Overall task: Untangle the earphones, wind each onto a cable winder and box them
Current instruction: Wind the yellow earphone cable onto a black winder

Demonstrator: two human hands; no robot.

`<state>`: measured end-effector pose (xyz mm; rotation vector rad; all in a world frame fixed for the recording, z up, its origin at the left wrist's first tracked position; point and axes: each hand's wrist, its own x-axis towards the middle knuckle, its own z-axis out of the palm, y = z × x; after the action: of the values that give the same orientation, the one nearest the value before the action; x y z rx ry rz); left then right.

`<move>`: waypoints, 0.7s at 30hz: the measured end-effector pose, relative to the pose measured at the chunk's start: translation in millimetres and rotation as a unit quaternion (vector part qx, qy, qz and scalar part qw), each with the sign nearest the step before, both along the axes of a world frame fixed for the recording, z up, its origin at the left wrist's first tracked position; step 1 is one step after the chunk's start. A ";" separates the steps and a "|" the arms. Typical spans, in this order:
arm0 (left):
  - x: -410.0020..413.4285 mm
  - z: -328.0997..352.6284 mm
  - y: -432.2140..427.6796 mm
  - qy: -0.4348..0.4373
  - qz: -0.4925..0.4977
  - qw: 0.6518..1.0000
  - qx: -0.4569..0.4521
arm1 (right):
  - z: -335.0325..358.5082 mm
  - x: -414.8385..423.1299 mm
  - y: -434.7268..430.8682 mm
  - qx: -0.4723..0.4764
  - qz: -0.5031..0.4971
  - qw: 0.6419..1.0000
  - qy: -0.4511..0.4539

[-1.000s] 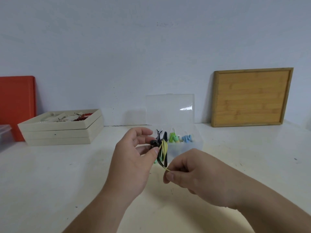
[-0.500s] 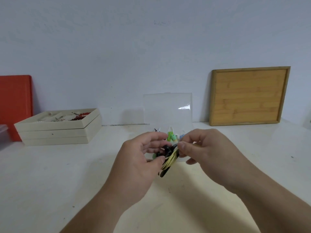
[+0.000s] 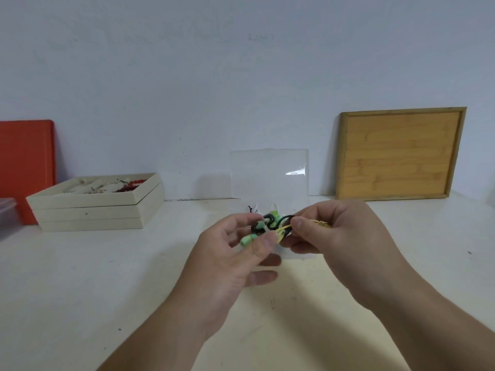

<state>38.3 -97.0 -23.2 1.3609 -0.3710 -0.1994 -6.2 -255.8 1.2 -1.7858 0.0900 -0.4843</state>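
Above the white table I hold a black cable winder (image 3: 270,224) with yellow-green earphone cable on it. My left hand (image 3: 230,261) pinches the winder and a pale green earbud (image 3: 247,240) between thumb and fingers. My right hand (image 3: 334,236) pinches the yellow cable (image 3: 284,228) at the winder's right side. Behind my hands stands the clear plastic box (image 3: 269,178) with its lid up; wound earphones, one white-and-black (image 3: 253,209) and one green (image 3: 273,210), show inside it. Most of the box's base is hidden by my hands.
A stack of cream trays (image 3: 99,207) with small red and white items sits at the left, an orange board (image 3: 25,159) behind it. A wooden board (image 3: 399,153) leans on the wall at the right. A clear container's corner (image 3: 6,210) shows at the far left.
My right hand has come up from below the winder to its right side, drawing the yellow cable across. Both hands have risen slightly toward the box, and the winder has tilted.
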 end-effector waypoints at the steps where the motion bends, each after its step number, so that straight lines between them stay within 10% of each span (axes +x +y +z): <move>1: 0.3 0.3 -0.1 -0.001 -0.004 1.000 0.000 | -0.1 -0.7 0.7 -0.002 0.011 1.000 0.007; 9: 5.4 4.9 5.8 0.026 -0.023 0.997 -0.061 | 9.6 -5.5 -11.3 0.111 0.095 0.988 0.058; 21: 5.5 6.7 16.2 -0.091 -0.038 0.991 0.090 | 7.1 -4.8 -15.9 -0.034 0.067 0.990 0.122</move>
<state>43.8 -80.8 -16.5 1.5488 -0.5685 -0.1744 -11.0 -271.6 8.3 -1.8972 0.1237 -0.1727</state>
